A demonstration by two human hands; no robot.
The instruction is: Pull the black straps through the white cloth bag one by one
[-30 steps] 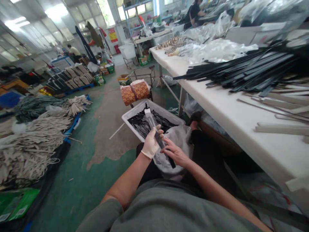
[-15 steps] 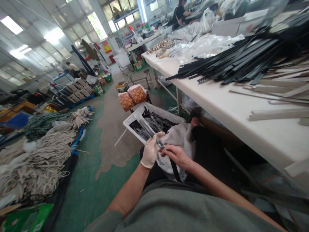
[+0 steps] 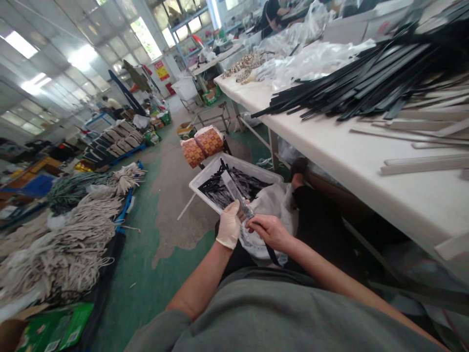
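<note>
My left hand, in a pale thin glove, is closed on a narrow clear plastic sleeve between thumb and fingers. The sleeve slants up and away over a white bin. Close beside it, my bare right hand pinches a black strap at the sleeve's near end. The strap's tail hangs below that hand toward my lap. How far the strap reaches into the sleeve is hard to make out. Inside the bin lie many black strips, some looking wrapped in clear plastic. Whitish cloth drapes over the bin's near side.
At right, a white-topped table carries black straps, beige strips and plastic bags. A rolled checked cushion sits beyond the bin. Beige cord bundles lie on the left. A person sits at the far table.
The sleeve's far end has swung to the right and nearer over the bin. Both hands stay close together, keeping their holds. My view has shifted slightly.
</note>
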